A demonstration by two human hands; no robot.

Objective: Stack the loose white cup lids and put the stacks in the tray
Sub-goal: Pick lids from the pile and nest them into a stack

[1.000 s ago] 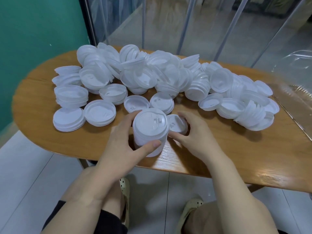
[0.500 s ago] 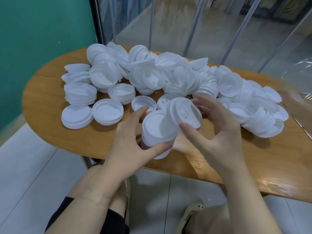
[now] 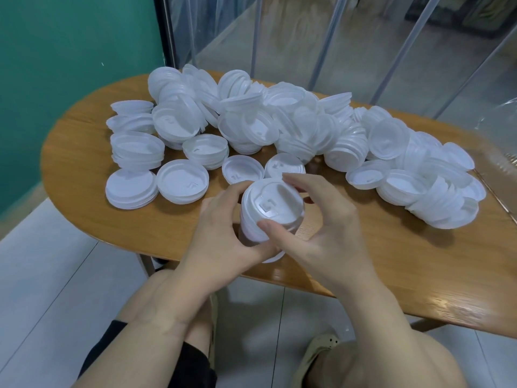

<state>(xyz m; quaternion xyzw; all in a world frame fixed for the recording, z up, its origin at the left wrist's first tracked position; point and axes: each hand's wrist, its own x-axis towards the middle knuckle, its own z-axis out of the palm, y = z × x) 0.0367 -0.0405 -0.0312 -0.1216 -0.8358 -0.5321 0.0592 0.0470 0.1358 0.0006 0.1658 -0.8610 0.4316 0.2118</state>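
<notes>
A tall stack of white cup lids (image 3: 270,217) stands near the front edge of the oval wooden table (image 3: 391,261). My left hand (image 3: 223,242) grips the stack from the left, thumb under its lower front. My right hand (image 3: 316,228) holds the top lid (image 3: 275,201) of the stack, thumb at its near rim and fingers over its far rim. A big heap of loose white lids (image 3: 279,127) covers the back of the table. Short stacks (image 3: 137,148) and single lids (image 3: 182,181) lie at the left. No tray shows clearly.
A clear plastic object (image 3: 506,130) sits blurred at the right edge of the table. A teal wall stands at the left and a glass partition behind the table. My knees and shoes show below the table's front edge.
My right hand picked a lid up from the table beside the stack, carried it over, and now sets it on top of the stack. My left hand kept its grip on the stack.
</notes>
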